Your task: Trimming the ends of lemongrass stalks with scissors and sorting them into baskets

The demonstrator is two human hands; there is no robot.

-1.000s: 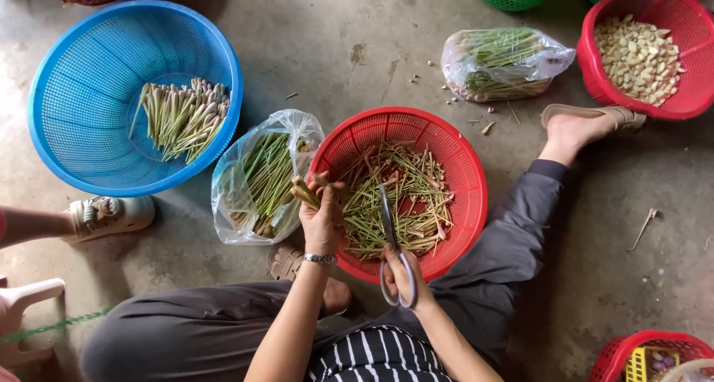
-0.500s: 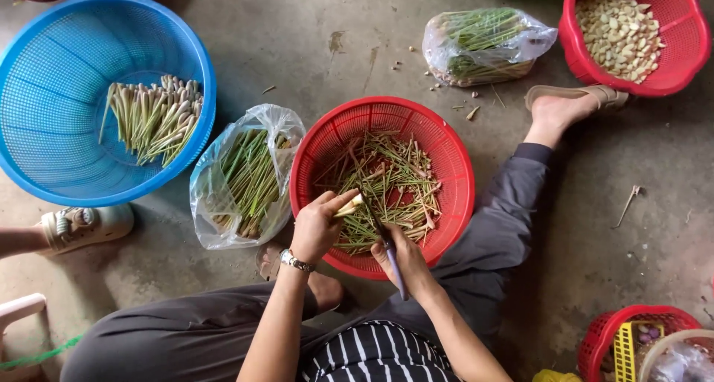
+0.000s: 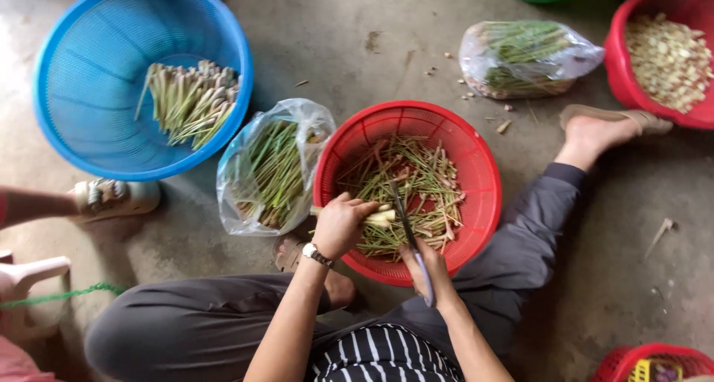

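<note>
**Lemongrass trimming over the red basket**

While the left hand (image 3: 341, 224) closes around a pale lemongrass stalk (image 3: 381, 217) at the near-left rim of the red basket (image 3: 476, 166), the right hand (image 3: 424, 269) grips the handle of a pair of scissors (image 3: 407, 229), whose dark blades reach up over the basket toward the stalk's cut end. Both hands are closed on what they hold; whether the blades touch the stalk cannot be told. A wristwatch (image 3: 316, 254) sits on the left wrist.

Inside the red basket lies a loose heap of green trimmings (image 3: 416, 181), spread across its bottom. Just beside the basket's left side, a clear plastic bag (image 3: 271, 166) holds long green stalks and rests on the concrete floor (image 3: 335, 32). Farther left, a large blue basket (image 3: 97, 77) carries a bundle of trimmed pale stalks (image 3: 190, 99) against its right wall.

Toward the far right corner of the floor, a second plastic bag (image 3: 524, 58) of stalks lies beside another red basket (image 3: 662, 47) filled with pale chopped pieces. The person's foot in a sandal (image 3: 606, 125) stretches out between the two red baskets. At the left edge, another person's shoe (image 3: 115, 196) stands on the floor near the blue basket.
</note>
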